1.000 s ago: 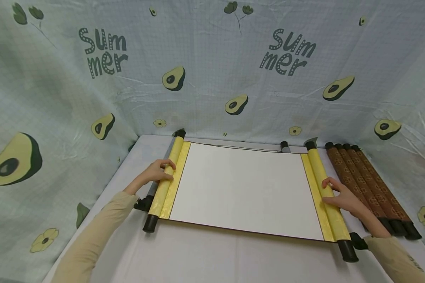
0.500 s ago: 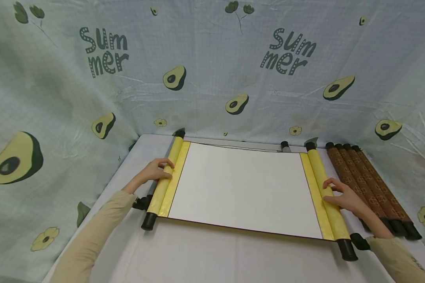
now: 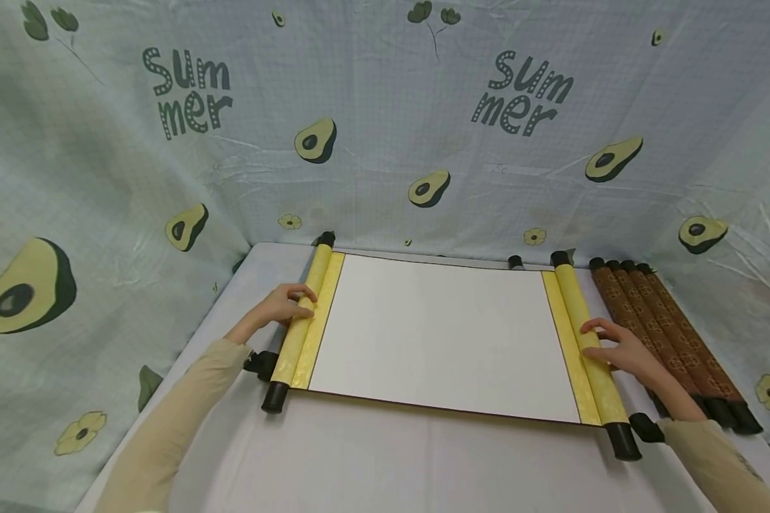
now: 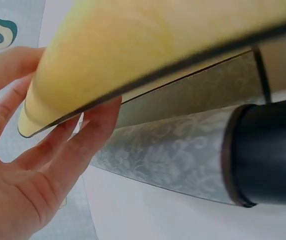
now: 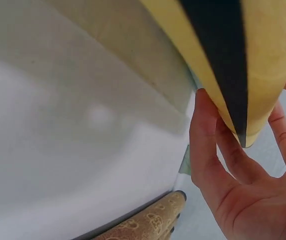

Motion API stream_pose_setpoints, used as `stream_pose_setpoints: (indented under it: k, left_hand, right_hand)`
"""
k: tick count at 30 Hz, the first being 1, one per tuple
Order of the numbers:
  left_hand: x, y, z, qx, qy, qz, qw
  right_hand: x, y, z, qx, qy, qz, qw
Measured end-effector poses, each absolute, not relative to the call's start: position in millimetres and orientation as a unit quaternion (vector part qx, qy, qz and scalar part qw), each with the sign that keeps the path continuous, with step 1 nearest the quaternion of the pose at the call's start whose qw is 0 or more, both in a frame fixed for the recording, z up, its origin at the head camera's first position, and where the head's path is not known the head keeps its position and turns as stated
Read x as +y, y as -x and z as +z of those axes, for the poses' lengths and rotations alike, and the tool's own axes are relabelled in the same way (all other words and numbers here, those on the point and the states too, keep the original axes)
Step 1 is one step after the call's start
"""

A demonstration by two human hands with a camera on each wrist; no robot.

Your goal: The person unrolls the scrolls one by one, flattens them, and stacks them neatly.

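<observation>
A partly unrolled hanging scroll (image 3: 449,335) with a white face and yellow borders stretches between both hands. My left hand (image 3: 286,303) grips its left yellow roller (image 3: 295,335), fingers over the top and thumb round the inner side. At the other end my right hand (image 3: 625,349) holds the right yellow roller (image 3: 597,377) between thumb and fingers. Both rollers end in black knobs. Under the scroll a grey patterned scroll (image 4: 168,150) shows in the left wrist view, with a gap between it and the yellow roller. Most of that grey scroll is hidden in the head view.
Several brown patterned rolled scrolls (image 3: 674,335) with black ends lie side by side at the table's right. White cloth covers the table (image 3: 385,463). Behind it hangs an avocado-print sheet (image 3: 372,92). A black knob (image 3: 515,261) shows beyond the scroll's far edge.
The yellow-bordered scroll has shifted slightly up in the head view, its right roller also a little left. It now covers the thin dark lines seen at its far edge. Both hands keep their hold.
</observation>
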State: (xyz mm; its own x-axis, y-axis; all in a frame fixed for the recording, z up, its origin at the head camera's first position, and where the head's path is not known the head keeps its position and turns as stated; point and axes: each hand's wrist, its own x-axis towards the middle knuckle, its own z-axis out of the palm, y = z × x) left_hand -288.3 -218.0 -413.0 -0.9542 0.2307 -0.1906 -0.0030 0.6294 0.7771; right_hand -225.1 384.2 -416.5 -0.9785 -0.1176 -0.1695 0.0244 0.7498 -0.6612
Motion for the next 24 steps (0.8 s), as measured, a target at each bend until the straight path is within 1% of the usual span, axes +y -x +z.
stream_pose_setpoints:
  k: [11,24]
  left_hand:
    - [-222.4,303.1,-405.8,0.895,-0.048,0.422,0.136]
    - [-222.2,315.5,-406.5,0.9,-0.028,0.414,0.131]
  right_hand:
    - [377.5,239.5,-412.6,0.925,0.022,-0.365,0.104]
    - [374.6,259.2,-410.3,0.919,-0.002,-0.367,0.14]
